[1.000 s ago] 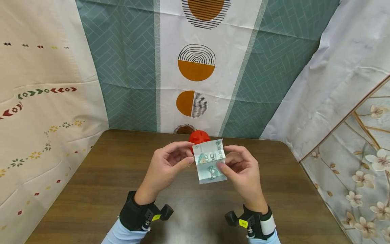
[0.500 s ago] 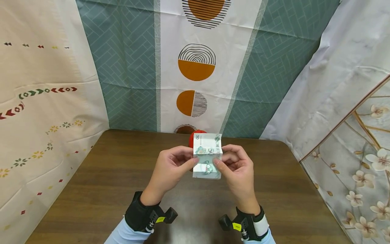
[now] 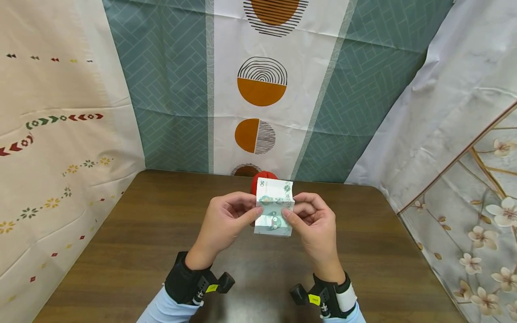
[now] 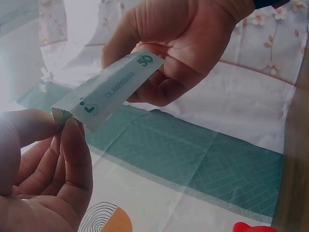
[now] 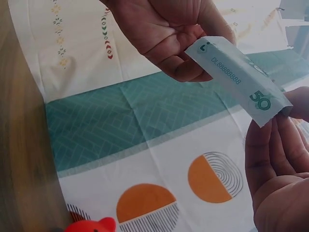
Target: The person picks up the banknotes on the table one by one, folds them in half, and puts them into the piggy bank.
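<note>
A green and white play banknote (image 3: 273, 218) printed with 50 is held up over the table, with a crease across its middle. My left hand (image 3: 226, 224) pinches its left edge between thumb and fingers. On the opposite edge my right hand (image 3: 317, 231) has the same kind of pinch. Seen in the left wrist view, the banknote (image 4: 113, 89) bends at the crease, and a serial number shows on its face. The right wrist view has the banknote (image 5: 236, 77) stretched between both hands as well.
Behind the banknote, near the table's back edge, stands a red rounded object (image 3: 263, 176), mostly hidden. Its red top (image 5: 94, 225) pokes into the right wrist view. The brown wooden table (image 3: 161, 224) meets patterned cloths (image 3: 177, 89) at the back and sides.
The left hand has moved right and now grips the banknote's left edge, where earlier its fingers were beside it. The banknote has turned from tilted to nearly straight and shifted slightly left.
</note>
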Demonstrator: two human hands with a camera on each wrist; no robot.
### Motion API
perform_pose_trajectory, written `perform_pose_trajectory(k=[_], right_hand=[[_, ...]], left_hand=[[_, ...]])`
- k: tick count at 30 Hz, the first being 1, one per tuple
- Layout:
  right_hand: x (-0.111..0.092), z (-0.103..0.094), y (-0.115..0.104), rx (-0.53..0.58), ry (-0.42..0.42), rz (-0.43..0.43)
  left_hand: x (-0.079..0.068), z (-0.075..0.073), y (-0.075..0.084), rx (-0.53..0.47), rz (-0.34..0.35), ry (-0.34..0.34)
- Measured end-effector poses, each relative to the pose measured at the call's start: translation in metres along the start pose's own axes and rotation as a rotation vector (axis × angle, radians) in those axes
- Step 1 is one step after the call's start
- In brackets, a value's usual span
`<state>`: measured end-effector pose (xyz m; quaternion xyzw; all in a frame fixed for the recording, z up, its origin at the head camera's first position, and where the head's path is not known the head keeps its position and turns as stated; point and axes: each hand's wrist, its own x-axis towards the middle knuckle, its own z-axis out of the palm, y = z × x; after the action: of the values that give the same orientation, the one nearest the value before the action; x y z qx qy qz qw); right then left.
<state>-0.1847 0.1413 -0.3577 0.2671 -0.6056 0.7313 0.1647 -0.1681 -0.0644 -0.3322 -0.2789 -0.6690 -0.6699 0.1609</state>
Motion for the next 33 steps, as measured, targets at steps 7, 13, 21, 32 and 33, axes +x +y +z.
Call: perform_pose_trajectory(k=[7, 13, 21, 32, 33], right_hand=[[-0.001, 0.000, 0.001, -0.006, 0.018, 0.028], [-0.001, -0.002, 0.001, -0.050, 0.004, 0.038], [0.000, -0.002, 0.000, 0.117, -0.053, 0.029], [0.002, -0.004, -0.001, 0.358, -0.208, -0.044], [0.002, -0.004, -0.001, 0.377, -0.223, -0.053]], left_hand=[[0.000, -0.001, -0.001, -0.004, -0.005, 0.004], [0.000, 0.000, 0.000, -0.013, -0.023, 0.006], [0.001, -0.002, -0.001, -0.062, -0.029, -0.041], [0.000, -0.008, -0.024, -0.270, -0.027, -0.115], [-0.001, -0.008, -0.025, -0.290, -0.019, -0.124]])
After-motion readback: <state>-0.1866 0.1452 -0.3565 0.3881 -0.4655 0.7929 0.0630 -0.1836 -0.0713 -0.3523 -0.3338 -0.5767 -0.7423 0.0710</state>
